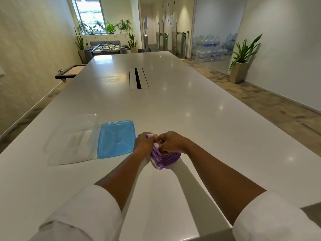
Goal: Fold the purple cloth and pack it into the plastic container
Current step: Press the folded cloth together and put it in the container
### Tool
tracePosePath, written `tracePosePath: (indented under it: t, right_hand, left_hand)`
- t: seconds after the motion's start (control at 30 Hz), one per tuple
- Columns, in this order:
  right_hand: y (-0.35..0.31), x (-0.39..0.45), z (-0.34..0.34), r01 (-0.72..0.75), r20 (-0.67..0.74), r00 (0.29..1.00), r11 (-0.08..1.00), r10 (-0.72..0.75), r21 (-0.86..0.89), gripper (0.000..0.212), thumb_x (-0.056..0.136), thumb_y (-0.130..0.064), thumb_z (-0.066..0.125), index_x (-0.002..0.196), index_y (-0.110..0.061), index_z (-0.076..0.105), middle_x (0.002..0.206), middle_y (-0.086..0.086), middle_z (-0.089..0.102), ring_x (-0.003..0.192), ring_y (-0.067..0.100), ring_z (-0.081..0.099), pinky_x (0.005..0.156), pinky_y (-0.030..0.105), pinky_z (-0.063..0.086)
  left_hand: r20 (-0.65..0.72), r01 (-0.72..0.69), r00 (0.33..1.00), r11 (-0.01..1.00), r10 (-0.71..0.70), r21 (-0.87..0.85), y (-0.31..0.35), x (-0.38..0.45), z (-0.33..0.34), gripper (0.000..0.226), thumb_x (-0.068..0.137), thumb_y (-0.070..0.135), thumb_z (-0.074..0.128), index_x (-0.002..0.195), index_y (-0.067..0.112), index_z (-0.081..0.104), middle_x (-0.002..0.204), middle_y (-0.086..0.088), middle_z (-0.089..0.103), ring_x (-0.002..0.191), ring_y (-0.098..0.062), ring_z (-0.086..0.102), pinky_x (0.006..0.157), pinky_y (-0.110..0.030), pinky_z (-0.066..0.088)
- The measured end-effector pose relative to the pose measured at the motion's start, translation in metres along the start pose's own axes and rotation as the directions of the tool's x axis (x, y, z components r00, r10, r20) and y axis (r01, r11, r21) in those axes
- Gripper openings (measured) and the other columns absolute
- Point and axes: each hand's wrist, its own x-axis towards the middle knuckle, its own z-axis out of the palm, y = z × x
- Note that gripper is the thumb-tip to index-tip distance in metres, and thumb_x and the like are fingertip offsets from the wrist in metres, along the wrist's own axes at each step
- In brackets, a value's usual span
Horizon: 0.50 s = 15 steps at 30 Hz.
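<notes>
The purple cloth (165, 160) lies on the white table (173, 105) as a thick folded bundle with white stripes, its layered edges facing me. My left hand (144, 145) grips its far left end, where a purple corner sticks out above the fingers. My right hand (171, 142) pinches the top of the bundle beside the left hand. The clear plastic container (73, 138) stands open and empty to the left. Its blue lid (116, 138) lies flat between the container and my left hand.
A cable slot (138, 78) is set into the table's middle, far from my hands. The table's near edge runs under my forearms, with white sleeves rolled up. A potted plant (241, 66) stands on the floor at the right wall.
</notes>
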Motion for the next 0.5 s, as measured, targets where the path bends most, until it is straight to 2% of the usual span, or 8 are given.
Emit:
tracePosePath:
  t: [0.13, 0.23, 0.3, 0.4, 0.5]
  right_hand:
    - [0.005, 0.003, 0.008, 0.036, -0.002, 0.999, 0.996, -0.036, -0.088, 0.047, 0.077, -0.020, 0.072, 0.123, -0.019, 0.065, 0.109, 0.005, 0.066, 0.091, 0.019, 0.060, 0.075, 0.025, 0.048]
    - [0.008, 0.006, 0.012, 0.062, 0.005, 0.998, 0.988, -0.061, -0.141, 0.047, 0.076, -0.025, 0.073, 0.122, -0.021, 0.065, 0.113, 0.004, 0.064, 0.092, 0.020, 0.060, 0.078, 0.025, 0.049]
    - [0.009, 0.008, 0.014, 0.078, 0.017, 0.997, 0.982, -0.076, -0.171, 0.045, 0.078, -0.024, 0.073, 0.122, -0.018, 0.064, 0.111, 0.003, 0.063, 0.090, 0.018, 0.059, 0.078, 0.024, 0.048]
    - [0.009, 0.010, 0.016, 0.100, 0.006, 0.995, 0.975, -0.101, -0.199, 0.040, 0.079, -0.021, 0.072, 0.118, -0.013, 0.063, 0.092, 0.000, 0.059, 0.079, 0.016, 0.056, 0.072, 0.023, 0.044]
    - [0.009, 0.012, 0.017, 0.113, -0.040, 0.991, 0.969, -0.125, -0.222, 0.030, 0.077, -0.020, 0.074, 0.103, -0.008, 0.067, 0.087, 0.007, 0.067, 0.074, 0.018, 0.058, 0.072, 0.028, 0.049]
  left_hand:
    - [-0.085, -0.058, 0.994, 0.982, 0.075, 0.179, 0.000, -0.004, -0.002, 0.028, 0.092, 0.041, 0.058, 0.111, 0.022, 0.065, 0.104, 0.000, 0.068, 0.086, -0.016, 0.058, 0.074, -0.026, 0.043]
    - [-0.126, -0.123, 0.979, 0.959, 0.159, 0.255, 0.000, -0.004, -0.004, 0.022, 0.090, 0.035, 0.063, 0.110, 0.024, 0.066, 0.108, 0.001, 0.068, 0.095, -0.017, 0.061, 0.084, -0.029, 0.051]
    - [-0.165, -0.212, 0.949, 0.932, 0.268, 0.293, 0.001, -0.005, -0.004, 0.017, 0.089, 0.028, 0.064, 0.106, 0.028, 0.067, 0.109, 0.003, 0.067, 0.101, -0.017, 0.060, 0.086, -0.032, 0.053]
    - [-0.138, -0.397, 0.888, 0.883, 0.439, 0.251, 0.010, -0.006, -0.002, 0.017, 0.094, 0.024, 0.056, 0.105, 0.032, 0.067, 0.111, 0.009, 0.067, 0.104, -0.011, 0.057, 0.085, -0.026, 0.048]
    - [-0.006, -0.514, 0.855, 0.850, 0.518, 0.114, 0.018, -0.008, 0.000, 0.026, 0.101, 0.026, 0.044, 0.115, 0.028, 0.066, 0.117, 0.006, 0.069, 0.107, -0.012, 0.061, 0.092, -0.028, 0.051]
